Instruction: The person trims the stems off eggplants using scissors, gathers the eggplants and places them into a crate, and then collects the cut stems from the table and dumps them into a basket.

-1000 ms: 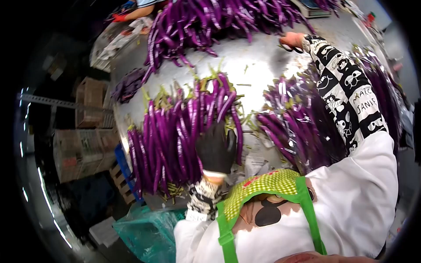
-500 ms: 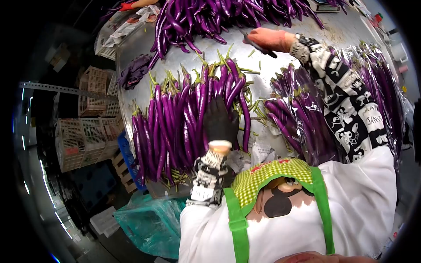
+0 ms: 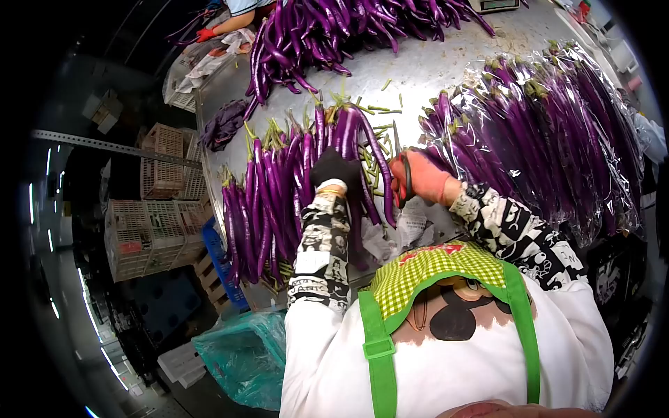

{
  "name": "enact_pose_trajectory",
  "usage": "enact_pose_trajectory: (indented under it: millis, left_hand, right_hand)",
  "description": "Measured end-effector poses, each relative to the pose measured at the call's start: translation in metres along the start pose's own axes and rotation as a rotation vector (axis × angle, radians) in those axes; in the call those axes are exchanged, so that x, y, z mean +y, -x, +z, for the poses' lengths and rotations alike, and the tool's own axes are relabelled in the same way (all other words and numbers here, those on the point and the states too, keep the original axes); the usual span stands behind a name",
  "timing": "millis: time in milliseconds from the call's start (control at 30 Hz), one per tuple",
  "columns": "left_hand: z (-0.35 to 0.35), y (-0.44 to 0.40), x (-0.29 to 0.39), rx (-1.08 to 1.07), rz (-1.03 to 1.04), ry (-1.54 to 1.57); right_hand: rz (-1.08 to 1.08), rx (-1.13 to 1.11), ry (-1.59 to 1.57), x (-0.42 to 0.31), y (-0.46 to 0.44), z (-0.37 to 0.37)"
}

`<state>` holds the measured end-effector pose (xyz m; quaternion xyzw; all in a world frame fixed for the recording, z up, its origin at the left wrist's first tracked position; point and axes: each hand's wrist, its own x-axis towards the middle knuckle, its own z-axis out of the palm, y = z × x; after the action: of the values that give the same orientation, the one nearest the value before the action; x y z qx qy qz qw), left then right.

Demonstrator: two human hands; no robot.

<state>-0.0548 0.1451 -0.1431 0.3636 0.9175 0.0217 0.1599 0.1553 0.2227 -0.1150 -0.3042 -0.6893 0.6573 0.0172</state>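
Observation:
In a black glove, my left hand is closed around a few long purple eggplants, their stem ends pointing away from me. To its left, a row of more eggplants lies side by side on the metal table. My right hand, in an orange-pink glove, grips a pair of scissors. The narrow blades point away from me, just right of a single curved eggplant. Cut green stem pieces are scattered between my hands.
Eggplants in clear plastic bags fill the right side. A large loose eggplant pile lies at the far end, near a scale. Crates and a teal plastic-lined bin stand at the left. Another person's red-gloved hand shows at upper left.
My right hand has come back from the far right with the scissors, down beside the eggplants. My left hand, earlier lying flat on the row, has closed around a few of them.

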Motion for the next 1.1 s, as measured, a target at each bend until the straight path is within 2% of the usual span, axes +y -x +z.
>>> enact_pose_trajectory:
  millis: [33, 67, 100, 167, 200, 233, 300, 333, 433, 567, 600, 700, 767, 833, 900, 967, 1033, 1100]
  left_hand:
    - [-0.006, -0.006, -0.010, -0.025, 0.024, 0.073]
    - [-0.009, -0.012, -0.023, -0.060, 0.048, 0.297]
    - [-0.010, -0.014, -0.034, -0.095, 0.069, 0.521]
    - [-0.034, 0.007, -0.033, -0.088, 0.107, 0.959]
    - [-0.041, 0.012, -0.035, -0.166, 0.045, 1.314]
    - [-0.052, 0.019, -0.043, -0.191, 0.063, 1.376]
    - [-0.071, 0.041, -0.054, -0.196, 0.110, 1.452]
    - [-0.078, 0.045, -0.067, -0.200, 0.298, 1.307]
    - [-0.102, 0.080, -0.069, -0.132, 0.067, 1.339]
    - [-0.073, 0.112, -0.086, -0.191, 0.160, 1.756]
    - [-0.074, 0.121, -0.073, -0.307, 0.229, 1.902]
    - [-0.051, 0.143, -0.077, -0.365, 0.136, 2.052]
    - [-0.037, 0.142, -0.092, -0.316, 0.126, 1.908]
    - [-0.045, 0.154, -0.077, -0.297, 0.107, 1.846]
    - [-0.041, 0.154, -0.076, -0.329, 0.092, 1.956]
    - [-0.045, 0.153, -0.069, -0.361, 0.059, 2.056]
    - [-0.046, 0.153, -0.083, -0.391, 0.065, 2.083]
    - [-0.041, 0.151, -0.104, -0.415, 0.134, 2.007]
  right_hand:
    - [0.034, 0.026, -0.030, 0.015, -0.003, 0.004]
    - [-0.035, 0.017, 0.045, 0.035, -0.011, 0.004]
    - [0.083, 0.166, 0.138, 0.053, -0.023, 0.008]
    - [0.086, 0.275, 0.230, 0.031, -0.014, 0.006]
    - [0.104, 0.305, 0.256, 0.036, -0.023, 0.006]
    - [0.079, 0.331, 0.305, 0.037, -0.031, 0.004]
    - [0.127, 0.376, 0.414, 0.034, -0.048, 0.009]
    - [0.130, 0.362, 0.425, 0.030, -0.050, 0.013]
    - [0.151, 0.329, 0.625, 0.044, -0.067, 0.028]
    - [0.106, 0.357, 0.686, 0.047, -0.071, 0.035]
    - [0.136, 0.328, 0.697, 0.041, -0.070, 0.035]
    - [0.092, 0.289, 0.672, 0.048, -0.074, 0.032]
    - [0.163, 0.285, 0.513, 0.045, -0.080, 0.024]
    - [0.131, 0.325, 0.349, 0.052, -0.087, 0.019]
    - [0.010, 0.295, 0.037, 0.067, -0.092, 0.027]
    - [-0.150, 0.260, -0.166, 0.040, -0.057, 0.038]
    - [-0.172, 0.130, -0.461, 0.023, -0.034, 0.060]
    - [-0.198, 0.078, -0.448, -0.013, 0.006, 0.080]
